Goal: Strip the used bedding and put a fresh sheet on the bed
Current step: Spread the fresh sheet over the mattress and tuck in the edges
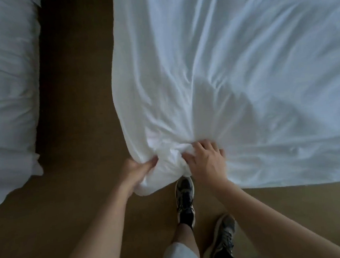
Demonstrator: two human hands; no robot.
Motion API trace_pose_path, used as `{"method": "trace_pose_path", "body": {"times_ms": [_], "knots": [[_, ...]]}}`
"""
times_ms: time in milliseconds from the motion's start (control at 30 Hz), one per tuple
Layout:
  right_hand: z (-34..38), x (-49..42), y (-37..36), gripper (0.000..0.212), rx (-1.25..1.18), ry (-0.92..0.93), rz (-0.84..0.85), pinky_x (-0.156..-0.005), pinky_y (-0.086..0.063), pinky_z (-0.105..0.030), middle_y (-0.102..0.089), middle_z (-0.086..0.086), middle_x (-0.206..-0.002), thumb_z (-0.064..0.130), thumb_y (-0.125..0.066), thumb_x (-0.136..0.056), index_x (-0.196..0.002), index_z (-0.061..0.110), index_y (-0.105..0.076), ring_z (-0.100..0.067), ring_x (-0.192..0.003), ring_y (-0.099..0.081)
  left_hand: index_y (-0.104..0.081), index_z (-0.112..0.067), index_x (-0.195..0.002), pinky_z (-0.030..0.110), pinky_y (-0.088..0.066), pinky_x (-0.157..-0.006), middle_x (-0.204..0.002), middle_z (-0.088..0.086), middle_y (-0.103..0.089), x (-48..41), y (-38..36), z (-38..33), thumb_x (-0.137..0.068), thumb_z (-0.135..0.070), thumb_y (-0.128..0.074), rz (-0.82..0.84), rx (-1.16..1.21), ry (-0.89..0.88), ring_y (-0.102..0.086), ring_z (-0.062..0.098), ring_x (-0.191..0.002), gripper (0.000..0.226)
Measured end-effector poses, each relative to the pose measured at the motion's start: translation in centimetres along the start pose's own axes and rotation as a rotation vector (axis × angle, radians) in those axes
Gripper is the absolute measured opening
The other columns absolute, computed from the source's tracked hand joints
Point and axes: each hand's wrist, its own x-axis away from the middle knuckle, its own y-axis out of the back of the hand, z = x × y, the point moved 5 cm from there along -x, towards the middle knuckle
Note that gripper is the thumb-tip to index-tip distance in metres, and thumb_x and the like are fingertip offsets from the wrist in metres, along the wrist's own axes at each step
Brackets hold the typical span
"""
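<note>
A white sheet [231,65] covers the bed on the right and is creased toward its near left corner. That corner is bunched into a wad [167,160] hanging off the bed's edge. My left hand [137,173] grips the wad from the left side. On the wad's right side my right hand [205,158] lies with its fingers curled into the folds. Wrinkles fan out from the two hands across the sheet.
A second bed with white bedding [5,91] stands on the left, across a brown carpeted aisle [75,96]. My own two feet in dark sneakers [184,197] stand on the carpet right below the bed corner.
</note>
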Motion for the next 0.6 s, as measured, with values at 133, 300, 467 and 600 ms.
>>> {"method": "trace_pose_path", "body": {"times_ms": [133, 300, 467, 600], "knots": [[-1.1, 2.1, -0.1, 0.047, -0.217, -0.203, -0.24, -0.096, -0.034, -0.04, -0.053, -0.001, -0.114, 0.058, -0.067, -0.083, -0.114, 0.023, -0.062, -0.022, -0.108, -0.045, -0.063, -0.033, -0.124, 0.03, -0.054, -0.089, -0.116, -0.014, -0.072, 2.0, -1.6, -0.3, -0.06, -0.046, -0.096, 0.152, -0.013, -0.296, -0.067, 0.006, -0.109, 0.073], [-1.2, 10.2, -3.3, 0.05, -0.795, -0.558, -0.225, -0.083, -0.046, -0.037, -0.055, 0.009, -0.081, 0.072, -0.062, -0.079, -0.083, 0.022, -0.054, -0.014, -0.078, -0.054, -0.071, -0.035, -0.103, 0.023, -0.054, -0.069, -0.096, -0.02, -0.075, 7.3, -0.3, 0.5, -0.074, -0.043, -0.081, -0.17, 0.078, -0.365, -0.071, 0.0, -0.086, 0.032], [4.1, 11.3, -5.4, 0.07, -1.884, -0.561, 0.47, -0.11, -0.043, -0.047, -0.062, 0.0, -0.136, 0.063, -0.062, -0.086, -0.142, 0.024, -0.051, -0.02, -0.123, -0.06, -0.062, -0.035, -0.122, 0.04, -0.06, -0.087, -0.107, -0.014, -0.073, 10.0, -1.2, 0.7, -0.072, -0.044, -0.086, -0.238, 0.033, -0.256, -0.071, 0.009, -0.097, 0.057], [5.2, 8.2, -3.5, 0.056, -1.877, -0.608, 0.308, -0.096, -0.056, -0.049, -0.071, -0.009, -0.121, 0.04, -0.072, -0.091, -0.135, 0.01, -0.055, -0.029, -0.108, -0.07, -0.068, -0.025, -0.122, 0.048, -0.056, -0.095, -0.115, -0.001, -0.074, 9.8, -1.3, -1.8, -0.079, -0.051, -0.074, 0.102, -0.042, -0.446, -0.07, 0.019, -0.108, 0.051]]}}
